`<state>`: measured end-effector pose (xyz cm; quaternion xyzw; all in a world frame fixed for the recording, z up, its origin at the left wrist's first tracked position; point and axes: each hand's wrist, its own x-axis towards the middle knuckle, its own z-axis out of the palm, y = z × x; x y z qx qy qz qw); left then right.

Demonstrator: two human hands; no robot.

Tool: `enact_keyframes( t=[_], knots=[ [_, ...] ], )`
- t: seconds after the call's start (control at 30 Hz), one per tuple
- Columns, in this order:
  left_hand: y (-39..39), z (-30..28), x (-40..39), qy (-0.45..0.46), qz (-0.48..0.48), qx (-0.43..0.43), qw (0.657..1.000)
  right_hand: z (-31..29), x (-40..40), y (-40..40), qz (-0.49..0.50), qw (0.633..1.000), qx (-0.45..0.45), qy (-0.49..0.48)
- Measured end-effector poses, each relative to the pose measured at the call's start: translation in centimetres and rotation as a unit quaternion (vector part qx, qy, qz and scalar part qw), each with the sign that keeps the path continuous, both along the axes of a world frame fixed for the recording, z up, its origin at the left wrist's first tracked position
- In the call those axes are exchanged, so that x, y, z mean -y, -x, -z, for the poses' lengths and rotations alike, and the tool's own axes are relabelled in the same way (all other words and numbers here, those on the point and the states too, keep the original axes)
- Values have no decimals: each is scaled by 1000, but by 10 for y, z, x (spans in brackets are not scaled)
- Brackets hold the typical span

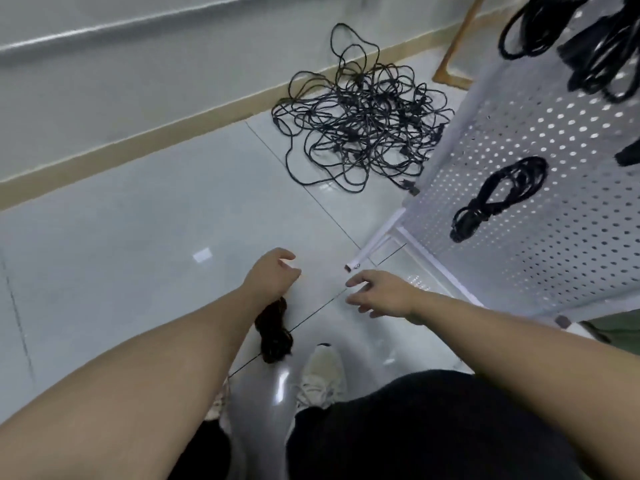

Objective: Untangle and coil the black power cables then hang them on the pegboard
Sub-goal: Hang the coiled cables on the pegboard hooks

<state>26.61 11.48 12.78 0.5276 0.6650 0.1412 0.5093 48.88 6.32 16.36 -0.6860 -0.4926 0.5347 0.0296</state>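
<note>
A big tangle of black power cables (363,123) lies on the floor by the wall. The white pegboard (540,140) stands at the right with one coiled cable (498,199) hanging low on it and more black coils (575,39) near its top. A dark coiled bundle (275,332) shows just under my left wrist; whether it hangs from the hand or lies on the floor is hidden. My left hand (273,271) has its fingers curled, with nothing visible between the fingertips. My right hand (379,296) is spread open over the floor and holds nothing.
The pegboard's white metal foot (377,244) juts out on the floor just beyond my right hand. A wooden frame leg (453,64) stands behind the tangle. My light shoe (322,372) and dark trousers (415,427) are below, on glossy pale floor tiles (156,237).
</note>
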Motion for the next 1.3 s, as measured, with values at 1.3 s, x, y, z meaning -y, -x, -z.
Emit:
enact_keyframes(
  t=[1.3],
  knots=[
    [-35,-91,-65,-43,15,269,962,-81,-74,10,179,958,-205,-96]
  ],
)
